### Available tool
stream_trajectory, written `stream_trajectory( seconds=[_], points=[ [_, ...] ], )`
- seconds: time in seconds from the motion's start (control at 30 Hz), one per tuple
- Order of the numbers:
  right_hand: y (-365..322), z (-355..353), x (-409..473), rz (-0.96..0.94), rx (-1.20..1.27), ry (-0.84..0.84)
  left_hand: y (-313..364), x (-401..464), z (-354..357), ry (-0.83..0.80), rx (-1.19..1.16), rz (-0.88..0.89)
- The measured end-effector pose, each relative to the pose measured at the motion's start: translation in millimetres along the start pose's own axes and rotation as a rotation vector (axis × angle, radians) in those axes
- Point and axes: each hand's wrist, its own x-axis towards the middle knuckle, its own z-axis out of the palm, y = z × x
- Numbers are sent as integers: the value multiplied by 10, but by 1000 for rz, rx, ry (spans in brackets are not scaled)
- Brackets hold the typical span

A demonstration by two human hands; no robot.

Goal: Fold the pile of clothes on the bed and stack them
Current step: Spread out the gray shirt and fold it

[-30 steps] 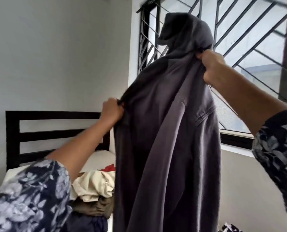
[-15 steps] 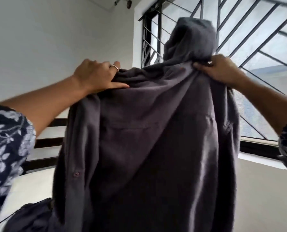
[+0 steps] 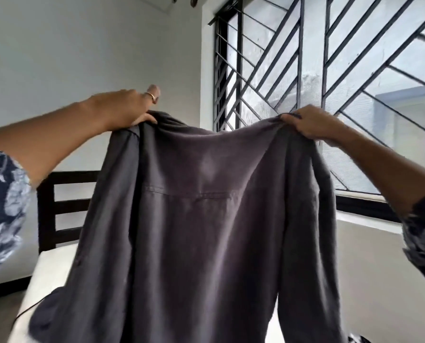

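While the shirt hangs spread, the left hand pinches its 10 o'clock shoulder, the right hand its 2 o'clock.

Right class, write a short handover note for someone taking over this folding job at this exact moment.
Left hand pinches one shoulder of the grey shirt; right hand grips the other.
The shirt hangs spread in the air, back panel facing you, above the bed.
Done: shirt picked up and opened out.
Left: fold it and stack it. The rest of the pile is hidden behind the shirt.
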Motion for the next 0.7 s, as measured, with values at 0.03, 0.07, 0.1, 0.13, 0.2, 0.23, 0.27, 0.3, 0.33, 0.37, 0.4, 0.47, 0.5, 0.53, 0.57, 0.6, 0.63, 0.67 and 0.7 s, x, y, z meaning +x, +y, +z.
stream_trajectory(
  seconds=[0.03, 0.07, 0.1, 0.13, 0.2, 0.23, 0.27, 0.3, 0.33, 0.37, 0.4, 0.47, 0.5, 0.53, 0.57, 0.6, 0.63, 0.67, 0.7],
  points=[
    [-1, 22, 20, 19, 20, 58, 52, -65, 44, -15, 48, 21],
    [-28, 55, 36, 27, 44, 110, 90, -163, 110, -39, 144, 68],
    [-56, 64, 44, 27, 52, 157, 145, -246, 183, -66, 264, 132],
    [-95, 71, 43, 21, 33, 193, 192, -353, 225, -126, 388, 180],
    [-168, 41, 17, -16, -102, 262, 185, -524, 204, -242, 437, 265],
    [-218, 10, -5, -60, -217, 294, 100, -549, 152, -245, 374, 268],
    [-256, -31, -15, -114, -334, 320, 3, -538, 74, -194, 306, 245],
    [-297, -83, -25, -173, -424, 342, -127, -487, 1, -92, 229, 178],
    [-315, -136, -7, -217, -484, 367, -245, -409, -69, 21, 160, 64],
    [-314, -184, 19, -233, -510, 396, -308, -338, -123, 113, 86, -95],
    [-312, -220, 58, -221, -497, 432, -324, -271, -142, 183, -6, -299],
    [-317, -253, 83, -157, -377, 440, -202, -139, -60, 248, -353, -650],
    [-333, -236, 81, -147, -328, 403, -122, -99, 10, 224, -525, -773],
    [-343, -204, 72, -160, -321, 350, -37, -91, 68, 191, -617, -850],
    [-336, -170, 35, -188, -341, 285, 41, -122, 125, 158, -587, -838],
    [-311, -147, -1, -225, -376, 230, 85, -180, 133, 149, -446, -742],
    [-249, -154, -40, -256, -429, 195, 108, -238, 101, 174, -261, -601],
    [-166, -210, -66, -285, -482, 198, 109, -265, 35, 219, -107, -461],
    [-76, -273, -87, -298, -518, 228, 75, -292, -33, 287, 23, -311]
  ],
)
